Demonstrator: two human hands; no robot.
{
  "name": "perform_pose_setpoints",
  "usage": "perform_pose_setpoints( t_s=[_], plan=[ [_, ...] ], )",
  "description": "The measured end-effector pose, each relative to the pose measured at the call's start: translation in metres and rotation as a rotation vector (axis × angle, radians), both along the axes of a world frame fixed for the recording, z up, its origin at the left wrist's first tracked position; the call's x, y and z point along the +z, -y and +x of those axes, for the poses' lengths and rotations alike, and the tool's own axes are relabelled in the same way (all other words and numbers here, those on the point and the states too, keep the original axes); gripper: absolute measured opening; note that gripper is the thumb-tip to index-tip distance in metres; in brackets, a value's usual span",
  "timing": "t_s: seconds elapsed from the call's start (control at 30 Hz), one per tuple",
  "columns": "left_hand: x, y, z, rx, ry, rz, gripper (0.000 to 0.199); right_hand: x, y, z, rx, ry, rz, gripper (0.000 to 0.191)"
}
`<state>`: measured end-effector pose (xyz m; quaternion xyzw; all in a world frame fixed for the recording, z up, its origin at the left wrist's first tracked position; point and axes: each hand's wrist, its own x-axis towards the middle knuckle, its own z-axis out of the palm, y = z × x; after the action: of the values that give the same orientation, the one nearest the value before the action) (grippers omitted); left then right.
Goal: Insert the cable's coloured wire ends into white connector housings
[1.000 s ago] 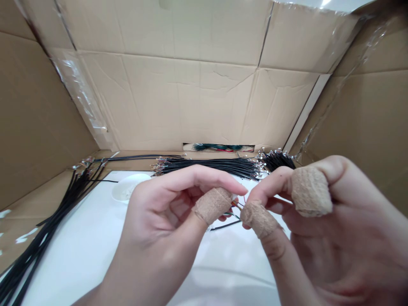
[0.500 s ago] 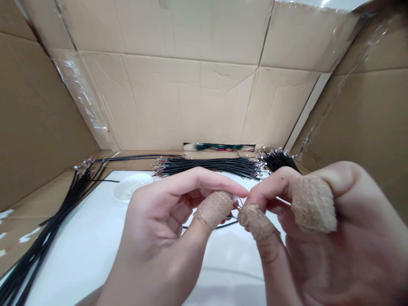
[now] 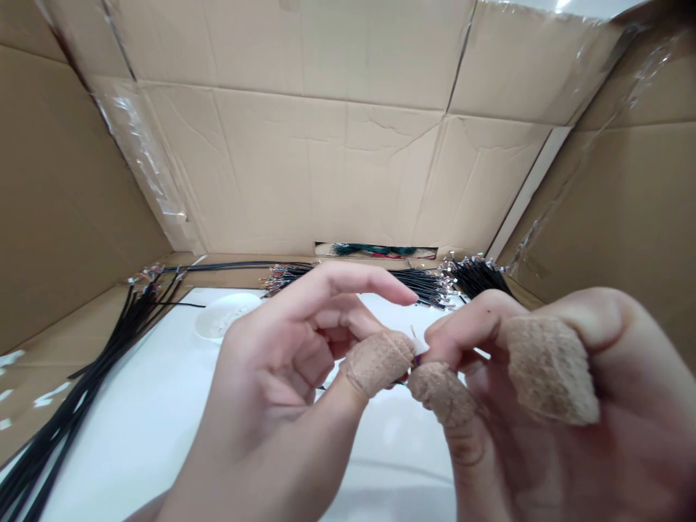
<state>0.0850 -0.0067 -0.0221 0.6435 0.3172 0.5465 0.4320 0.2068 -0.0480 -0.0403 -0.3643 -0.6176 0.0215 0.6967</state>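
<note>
We have the left hand and right hand close together just right of centre, above a white tabletop, with the tan fabric wrap on the left thumb nearly touching the wrap on the right thumb. A second wrap sits on another right finger. Between the thumbs are some coloured wire ends — mostly hidden, only small bits of colour and a pale tip show. Both hands look clenched on them in a tight pinch, though we can't see the exact hold. For progress we can only go by the piles — a bundle of black wires with metal terminals lies across the far edge of the table, a shorter bunch sits far right, and a long black bunch runs along the near left. We cannot tell which are done and which are left. A white bowl stands left of the hands, and a cardboard wall rises beyond.
</note>
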Motion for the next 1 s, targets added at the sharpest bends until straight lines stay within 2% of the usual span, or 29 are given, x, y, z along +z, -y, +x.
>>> perform_pose_setpoints(
  t_s=[0.17, 0.3, 0.5, 0.6, 0.7, 0.77, 0.9, 1.0],
  plan=[
    [0.001, 0.002, -0.002, -0.052, 0.028, 0.016, 0.019, 0.005, -0.004, -0.007, -0.074, -0.031, 0.057, 0.042],
    [-0.001, 0.000, 0.001, -0.017, 0.074, 0.120, 0.017, 0.004, -0.005, -0.006, -0.115, -0.009, 0.090, 0.042],
    [-0.001, 0.000, 0.004, 0.027, 0.031, 0.128, 0.015, 0.001, -0.005, -0.002, -0.123, 0.052, 0.105, 0.045],
    [0.001, 0.002, 0.003, 0.011, 0.033, 0.065, 0.020, -0.001, -0.005, -0.007, -0.124, -0.021, 0.069, 0.042],
    [0.004, 0.001, 0.001, -0.069, 0.041, -0.047, 0.022, 0.002, -0.004, -0.011, -0.080, -0.090, 0.055, 0.044],
    [0.005, -0.001, -0.001, -0.136, 0.076, -0.096, 0.019, 0.006, 0.000, -0.010, -0.031, -0.107, -0.020, 0.044],
    [0.003, -0.005, -0.003, -0.150, 0.082, -0.114, 0.016, 0.016, 0.008, 0.001, -0.003, -0.111, -0.347, 0.028],
    [0.003, -0.005, -0.006, -0.117, 0.075, -0.067, 0.017, 0.016, 0.005, 0.015, 0.057, -0.042, -0.393, 0.021]
  ],
)
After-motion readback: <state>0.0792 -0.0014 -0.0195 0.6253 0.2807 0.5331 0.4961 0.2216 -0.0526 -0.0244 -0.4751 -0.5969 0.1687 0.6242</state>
